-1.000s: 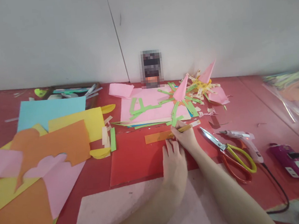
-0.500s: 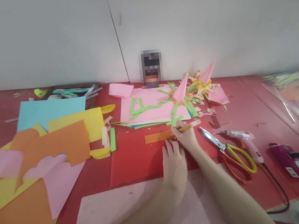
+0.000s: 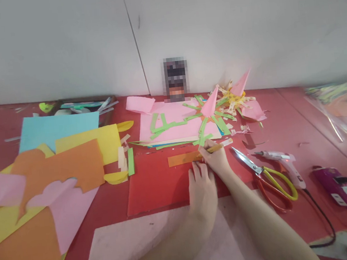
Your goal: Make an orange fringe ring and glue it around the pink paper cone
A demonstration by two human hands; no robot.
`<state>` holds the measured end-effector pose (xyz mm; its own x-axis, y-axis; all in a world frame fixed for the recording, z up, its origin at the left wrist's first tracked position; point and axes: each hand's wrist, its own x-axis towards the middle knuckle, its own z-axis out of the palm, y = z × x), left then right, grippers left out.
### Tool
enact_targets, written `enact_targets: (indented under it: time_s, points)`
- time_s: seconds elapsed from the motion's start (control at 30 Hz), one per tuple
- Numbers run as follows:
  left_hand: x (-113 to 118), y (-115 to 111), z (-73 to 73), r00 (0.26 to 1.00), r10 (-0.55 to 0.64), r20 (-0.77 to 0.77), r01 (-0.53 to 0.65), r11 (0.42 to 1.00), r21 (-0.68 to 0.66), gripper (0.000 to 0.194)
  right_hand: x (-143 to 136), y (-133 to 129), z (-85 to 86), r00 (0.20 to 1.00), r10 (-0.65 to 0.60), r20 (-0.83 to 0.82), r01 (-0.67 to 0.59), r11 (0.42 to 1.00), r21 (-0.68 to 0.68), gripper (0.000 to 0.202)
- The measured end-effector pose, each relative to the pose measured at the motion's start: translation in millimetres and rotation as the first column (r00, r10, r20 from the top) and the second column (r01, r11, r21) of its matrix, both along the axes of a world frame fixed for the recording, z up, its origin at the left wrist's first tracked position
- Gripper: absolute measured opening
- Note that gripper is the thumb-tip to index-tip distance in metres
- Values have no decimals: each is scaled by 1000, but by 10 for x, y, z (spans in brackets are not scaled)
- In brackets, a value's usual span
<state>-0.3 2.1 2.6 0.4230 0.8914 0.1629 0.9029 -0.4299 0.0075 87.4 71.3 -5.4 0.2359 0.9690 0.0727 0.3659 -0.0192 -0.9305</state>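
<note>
Red table (image 3: 287, 122), in use

Wall (image 3: 59, 47): one, pale, dark seam; its top runs out of my sight.

Paper pile (image 3: 22, 253): orange, yellow and pink, too overlapped to count, cut off at left.

White sheet (image 3: 126, 242): one, crossed by two forearms, near edge out of view.

Red sheet (image 3: 157, 181): one, partly hidden beneath the hands.

Blue sheet (image 3: 58, 129): one, masking part of a tray (image 3: 115, 99).

Scissors (image 3: 260, 171): one pair, one yellow handle, one red, lying between the right forearm and the glue gun (image 3: 283, 158).

Purple box (image 3: 331, 188): one, small screen, right end cut off.

Left hand (image 3: 203, 189): laid flat, fingers extended and slightly parted, fingertips by the lower edge of the orange strip (image 3: 182, 159); I see nothing in its hold, and its thumb is hard to make out.

Right hand (image 3: 215, 158): fingers folded closely round the pen (image 3: 225, 143).

Blurred block (image 3: 177, 80): one, against the wall, unreadable.

Pink cones (image 3: 211, 103): two, beyond the hands, set on cut-paper fringes.

Orange strip: one, flat on the red sheet, right end covered by the right hand.

Pen: one, slanted over the strip, its point lost against the orange.
</note>
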Motion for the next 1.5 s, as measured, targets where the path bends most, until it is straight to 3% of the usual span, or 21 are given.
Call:
enact_targets:
  time_s: [0.33,0.47,0.63,0.73,0.97,1.23,1.5]
  points:
    - [1,-4,-11,999,-1,-32,1,1000,-4,33,-1,1,0,999,45,-27,-45,999,-9,28]
    - [0,-2,-16,1000,0,-27,0,1000,-4,34,5,3,-23,991,35,-129,-35,999,3,28]
    - [0,-1,-11,999,1,40,0,1000,-20,36,41,20,-34,907,-62,-417,83,996,33,29]
    - [-7,-3,6,998,13,54,-12,1000,-28,40,65,31,-22,866,-158,-474,205,978,48,29]
    - [-26,-6,6,997,21,75,-20,1000,-21,41,155,21,16,905,-256,-340,311,943,119,28]
    - [-8,23,-68,985,-147,90,149,989,-11,43,179,38,90,849,-374,-373,425,903,62,26]
    - [-9,16,-86,990,-113,82,116,993,-27,44,187,13,73,879,-361,-312,403,912,80,23]
